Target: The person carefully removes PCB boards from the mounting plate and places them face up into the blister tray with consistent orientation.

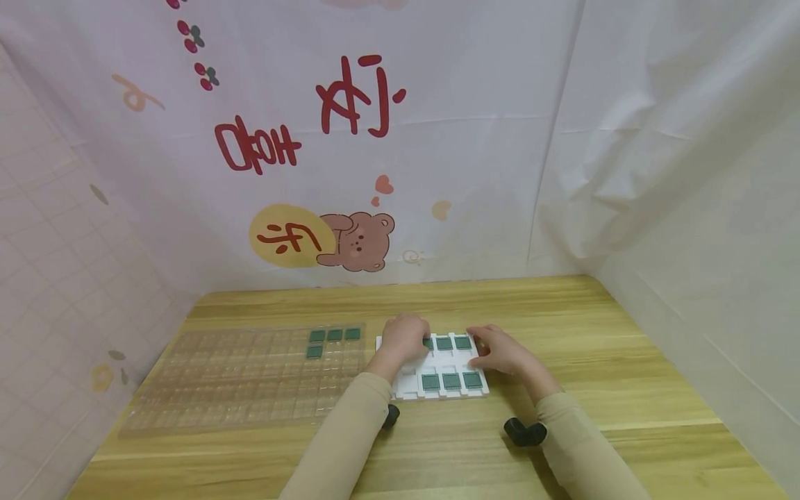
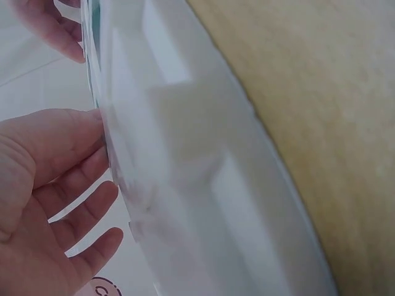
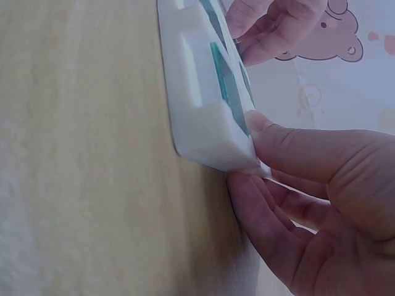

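Left hand over white tray; right hand grips edge.

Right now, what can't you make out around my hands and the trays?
- Head view: the left hand covers upper-left slots of the white tray, hiding their contents.
- Head view: the left sleeve hides the clear plastic tray's near right corner.
- Head view: any markings on the green chips are too small.
- Left wrist view: the white tray's edge hides what the fingertips touch; its slots are blurred.
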### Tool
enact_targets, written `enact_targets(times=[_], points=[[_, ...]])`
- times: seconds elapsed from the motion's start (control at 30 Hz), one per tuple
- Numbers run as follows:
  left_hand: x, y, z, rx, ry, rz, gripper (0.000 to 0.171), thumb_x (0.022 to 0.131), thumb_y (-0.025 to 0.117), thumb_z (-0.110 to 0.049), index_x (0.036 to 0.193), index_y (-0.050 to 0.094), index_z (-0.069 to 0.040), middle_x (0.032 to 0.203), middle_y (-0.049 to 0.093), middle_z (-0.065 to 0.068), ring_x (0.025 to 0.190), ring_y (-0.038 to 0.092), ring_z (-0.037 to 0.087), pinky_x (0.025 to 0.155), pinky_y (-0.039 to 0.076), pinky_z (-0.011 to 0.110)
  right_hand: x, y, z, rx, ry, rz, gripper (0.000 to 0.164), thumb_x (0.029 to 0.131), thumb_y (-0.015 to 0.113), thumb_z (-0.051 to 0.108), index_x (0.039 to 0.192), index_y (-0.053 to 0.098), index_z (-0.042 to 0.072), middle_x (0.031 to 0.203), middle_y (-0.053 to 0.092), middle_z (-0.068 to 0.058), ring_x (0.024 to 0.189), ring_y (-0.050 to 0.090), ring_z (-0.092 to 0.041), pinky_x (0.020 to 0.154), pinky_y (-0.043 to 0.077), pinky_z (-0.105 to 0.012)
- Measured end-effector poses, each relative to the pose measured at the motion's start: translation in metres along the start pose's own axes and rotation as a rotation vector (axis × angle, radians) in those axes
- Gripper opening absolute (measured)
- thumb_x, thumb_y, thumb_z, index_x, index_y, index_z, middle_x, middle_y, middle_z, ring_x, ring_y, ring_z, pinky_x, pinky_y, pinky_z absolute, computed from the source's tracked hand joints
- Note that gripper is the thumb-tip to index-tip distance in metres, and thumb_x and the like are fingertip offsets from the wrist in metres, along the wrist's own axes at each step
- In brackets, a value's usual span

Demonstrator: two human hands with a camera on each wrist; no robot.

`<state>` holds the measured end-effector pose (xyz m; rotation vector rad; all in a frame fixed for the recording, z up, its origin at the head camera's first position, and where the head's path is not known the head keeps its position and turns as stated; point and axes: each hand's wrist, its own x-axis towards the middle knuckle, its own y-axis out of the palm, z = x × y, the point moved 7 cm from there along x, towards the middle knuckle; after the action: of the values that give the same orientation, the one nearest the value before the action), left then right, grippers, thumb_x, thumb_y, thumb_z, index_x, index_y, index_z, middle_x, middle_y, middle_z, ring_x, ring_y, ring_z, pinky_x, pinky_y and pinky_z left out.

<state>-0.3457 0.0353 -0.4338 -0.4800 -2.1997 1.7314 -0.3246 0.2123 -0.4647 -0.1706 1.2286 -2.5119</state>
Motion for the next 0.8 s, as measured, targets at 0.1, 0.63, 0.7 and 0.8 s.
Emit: enact_targets(times=[0.1, 0.63, 0.7, 0.8], points=[[0.0004, 0.0, 0.0004, -0.006, -0.003, 0.0, 0.018, 0.077, 0.081, -0.016, 0.095, 0.077, -0.017, 0.094, 0.071, -0.005, 0.098, 0.06, 0.023, 0.088, 0.046, 0.044, -0.0005, 0.0001, -0.0002, 0.008, 0.005, -0.001, 0.071, 0.081, 0.08, 0.009, 0.141, 0.045, -0.008, 0.124, 0.051, -0.022, 0.09, 0.055, -0.022, 0.083, 0.048, -0.039], [0.0002, -0.0001, 0.0025, -0.053, -0.013, -0.003, 0.019, 0.076, 0.081, -0.014, 0.094, 0.076, -0.016, 0.093, 0.071, -0.006, 0.098, 0.061, 0.023, 0.088, 0.046, 0.045, -0.0008, 0.0011, -0.0015, 0.042, 0.027, -0.007, 0.071, 0.081, 0.08, 0.007, 0.141, 0.046, -0.008, 0.126, 0.05, -0.022, 0.091, 0.054, -0.023, 0.082, 0.048, -0.038], [0.0002, 0.0003, 0.0029, -0.064, -0.015, -0.001, 0.018, 0.076, 0.081, -0.014, 0.093, 0.076, -0.017, 0.092, 0.07, -0.006, 0.098, 0.061, 0.023, 0.088, 0.045, 0.045, -0.001, 0.0009, -0.0012, 0.039, 0.026, -0.007, 0.07, 0.081, 0.08, 0.007, 0.141, 0.046, -0.008, 0.126, 0.05, -0.022, 0.091, 0.054, -0.023, 0.082, 0.048, -0.038], [-0.0001, -0.0004, 0.0036, -0.091, -0.017, 0.001, 0.017, 0.076, 0.081, -0.014, 0.093, 0.076, -0.016, 0.092, 0.07, -0.006, 0.097, 0.06, 0.022, 0.088, 0.045, 0.046, -0.0013, 0.0007, 0.0, 0.042, 0.032, -0.009, 0.07, 0.082, 0.08, 0.007, 0.141, 0.046, -0.007, 0.126, 0.051, -0.022, 0.091, 0.054, -0.023, 0.083, 0.048, -0.039]])
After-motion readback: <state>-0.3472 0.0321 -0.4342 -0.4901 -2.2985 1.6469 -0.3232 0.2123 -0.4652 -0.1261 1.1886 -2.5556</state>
